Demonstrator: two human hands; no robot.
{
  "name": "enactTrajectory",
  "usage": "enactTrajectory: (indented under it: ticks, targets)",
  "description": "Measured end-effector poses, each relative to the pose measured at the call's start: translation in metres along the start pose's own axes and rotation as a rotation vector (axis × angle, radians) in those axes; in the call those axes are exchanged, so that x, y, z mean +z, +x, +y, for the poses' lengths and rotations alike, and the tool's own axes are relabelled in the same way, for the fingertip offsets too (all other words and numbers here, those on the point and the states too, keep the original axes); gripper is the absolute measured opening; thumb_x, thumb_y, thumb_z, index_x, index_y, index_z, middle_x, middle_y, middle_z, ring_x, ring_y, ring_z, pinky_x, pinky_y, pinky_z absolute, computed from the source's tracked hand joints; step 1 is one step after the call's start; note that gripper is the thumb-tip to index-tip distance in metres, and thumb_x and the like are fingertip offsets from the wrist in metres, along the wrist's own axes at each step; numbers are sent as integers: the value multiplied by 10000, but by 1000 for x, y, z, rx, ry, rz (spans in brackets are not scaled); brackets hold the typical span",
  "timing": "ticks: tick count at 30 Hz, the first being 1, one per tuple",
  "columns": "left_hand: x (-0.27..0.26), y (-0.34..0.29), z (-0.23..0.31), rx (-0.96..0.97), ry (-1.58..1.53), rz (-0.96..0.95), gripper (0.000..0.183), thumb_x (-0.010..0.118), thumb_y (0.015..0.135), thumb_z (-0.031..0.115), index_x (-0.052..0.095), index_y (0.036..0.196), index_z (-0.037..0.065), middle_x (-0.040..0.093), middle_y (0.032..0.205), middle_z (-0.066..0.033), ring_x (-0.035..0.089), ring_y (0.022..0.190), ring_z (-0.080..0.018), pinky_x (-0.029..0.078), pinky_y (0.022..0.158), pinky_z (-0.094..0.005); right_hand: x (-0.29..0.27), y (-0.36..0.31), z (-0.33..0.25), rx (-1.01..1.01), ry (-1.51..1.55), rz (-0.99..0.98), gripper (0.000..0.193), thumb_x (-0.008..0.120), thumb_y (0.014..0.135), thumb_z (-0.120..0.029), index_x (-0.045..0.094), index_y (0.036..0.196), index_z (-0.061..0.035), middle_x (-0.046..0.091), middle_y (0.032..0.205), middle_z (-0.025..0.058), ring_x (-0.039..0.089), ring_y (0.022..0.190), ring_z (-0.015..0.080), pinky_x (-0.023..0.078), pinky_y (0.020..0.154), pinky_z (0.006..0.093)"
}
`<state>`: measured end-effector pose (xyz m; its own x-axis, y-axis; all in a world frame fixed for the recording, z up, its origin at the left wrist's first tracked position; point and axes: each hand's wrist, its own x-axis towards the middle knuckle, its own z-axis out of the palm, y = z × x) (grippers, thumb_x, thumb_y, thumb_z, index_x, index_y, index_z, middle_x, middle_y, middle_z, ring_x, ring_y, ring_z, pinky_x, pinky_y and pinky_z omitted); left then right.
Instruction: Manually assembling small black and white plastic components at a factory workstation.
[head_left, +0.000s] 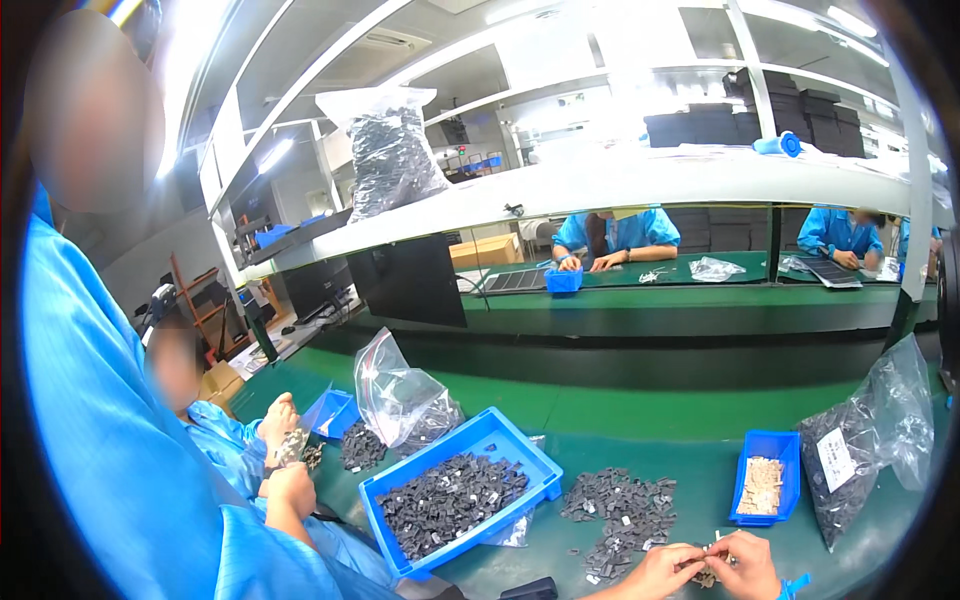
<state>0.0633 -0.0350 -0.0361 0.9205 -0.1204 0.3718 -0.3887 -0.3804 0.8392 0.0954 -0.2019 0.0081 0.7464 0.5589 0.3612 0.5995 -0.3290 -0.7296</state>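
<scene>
My left hand (664, 572) and my right hand (742, 566) meet at the lower right, over the green table. Thumbs and fingers of both are pinched together around something small that they mostly hide. A blue band (795, 586) circles my right wrist. Beneath the fingers lie a few small beige pieces (706, 578). Just left of them spreads a loose pile of small flat dark grey pieces (625, 500). Beyond my right hand stands a blue bin (793, 468) holding beige pieces (763, 484).
A large blue tray (470, 538) of dark pieces sits left of the pile. Clear bags of dark pieces stand at right (848, 475) and behind the tray (430, 418). Beside me on the left, a co-worker's hands (288, 485) handle beige pieces. A white shelf (640, 180) spans the back.
</scene>
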Motion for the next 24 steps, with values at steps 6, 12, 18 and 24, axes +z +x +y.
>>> enactTrajectory:
  ticks: [6, 12, 18, 24]
  targets:
    - [5, 1, -19, -321, -311, -344, 217, 546, 826, 103, 582, 1002, -18, 611, 919, -109, 594, 834, -169, 479, 699, -293, 4, -2, 5, -115, -50, 97, 76, 650, 650, -34, 581, 680, -21, 575, 669, 105, 557, 623, 247, 431, 566, 321]
    - [-24, 11, 6, -493, -729, 5, 131, 573, 824, 74, 636, 856, -36, 640, 770, -110, 596, 619, -139, 496, 562, -257, -3, 27, 1, -283, -62, 193, 117, 634, 694, -9, 601, 805, -19, 580, 783, 86, 557, 718, 261, 454, 650, 344]
    - [-10, 11, 10, -434, -806, -35, 131, 555, 835, 12, 616, 929, -57, 635, 821, -122, 605, 657, -142, 506, 582, -241, 0, 13, 16, -270, -177, 204, 158, 675, 680, -73, 628, 830, -58, 559, 782, 44, 520, 652, 200, 396, 570, 313]
    - [-11, -1, 14, -272, -567, 17, 115, 550, 824, -24, 607, 912, -72, 614, 807, -131, 612, 655, -163, 517, 580, -254, 5, 10, 10, -291, -205, 152, 147, 679, 678, -84, 624, 813, -65, 554, 775, 37, 519, 663, 194, 387, 573, 305]
